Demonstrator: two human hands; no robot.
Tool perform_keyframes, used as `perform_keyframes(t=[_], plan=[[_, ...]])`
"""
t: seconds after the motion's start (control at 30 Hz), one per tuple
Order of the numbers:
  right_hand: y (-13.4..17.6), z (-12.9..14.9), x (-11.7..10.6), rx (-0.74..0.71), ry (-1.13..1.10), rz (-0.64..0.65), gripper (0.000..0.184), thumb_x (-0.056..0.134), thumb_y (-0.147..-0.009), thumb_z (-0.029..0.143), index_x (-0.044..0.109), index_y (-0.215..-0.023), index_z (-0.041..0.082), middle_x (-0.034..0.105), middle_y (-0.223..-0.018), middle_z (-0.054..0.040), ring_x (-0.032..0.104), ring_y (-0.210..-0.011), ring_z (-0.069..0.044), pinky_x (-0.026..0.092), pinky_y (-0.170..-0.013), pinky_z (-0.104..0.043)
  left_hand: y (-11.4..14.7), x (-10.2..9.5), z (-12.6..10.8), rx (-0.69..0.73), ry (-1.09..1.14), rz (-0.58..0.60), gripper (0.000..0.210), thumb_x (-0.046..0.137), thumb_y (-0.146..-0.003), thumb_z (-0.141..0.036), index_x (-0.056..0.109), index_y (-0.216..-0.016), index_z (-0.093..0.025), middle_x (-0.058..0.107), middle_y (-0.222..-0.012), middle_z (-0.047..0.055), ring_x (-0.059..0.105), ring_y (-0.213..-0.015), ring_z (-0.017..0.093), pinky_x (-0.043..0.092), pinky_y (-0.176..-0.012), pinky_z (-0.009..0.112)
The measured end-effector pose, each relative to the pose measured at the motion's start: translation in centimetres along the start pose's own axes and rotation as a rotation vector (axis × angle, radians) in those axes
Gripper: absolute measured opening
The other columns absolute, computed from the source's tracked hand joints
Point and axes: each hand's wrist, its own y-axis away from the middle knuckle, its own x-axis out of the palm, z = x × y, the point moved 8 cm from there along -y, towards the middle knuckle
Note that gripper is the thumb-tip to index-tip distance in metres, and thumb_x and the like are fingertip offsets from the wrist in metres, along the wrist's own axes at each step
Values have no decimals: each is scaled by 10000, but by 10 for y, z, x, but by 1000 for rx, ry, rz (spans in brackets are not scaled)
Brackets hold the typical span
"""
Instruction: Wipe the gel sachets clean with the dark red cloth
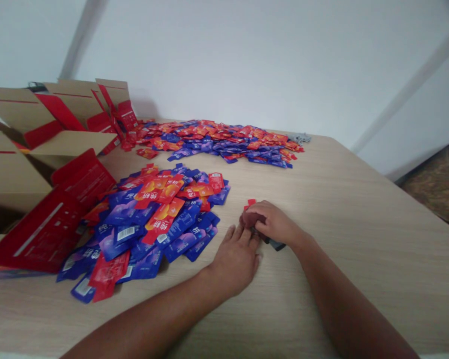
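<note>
Here, our right hand [275,222] is curled around a brown lump [251,218], on the table [359,209], right of the packet pile [157,219]. Our left hand [236,260] lies with fingers out, by the lump, nearer the pile. A grey bit [277,245] pokes out under the right hand. We see boxes [41,232] left of the pile and a long heap [224,142] behind it.

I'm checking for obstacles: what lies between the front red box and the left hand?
In the head view, a heap of blue and red packets, then a strip of tabletop, lies between the front red box and left hand.
</note>
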Motion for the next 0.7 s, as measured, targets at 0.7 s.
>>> perform_keyframes(t=[0.7], plan=[[12, -37, -25, 104, 7, -293, 519, 601, -783, 90, 720, -1261, 252, 757, -1231, -68, 684, -1129, -257, 525, -1033, -433, 0, 4, 1, 13, -60, 5, 566, 461, -1059, -441, 510, -1539, -146, 477, -1613, 198, 402, -1529, 382, 277, -1288, 556]])
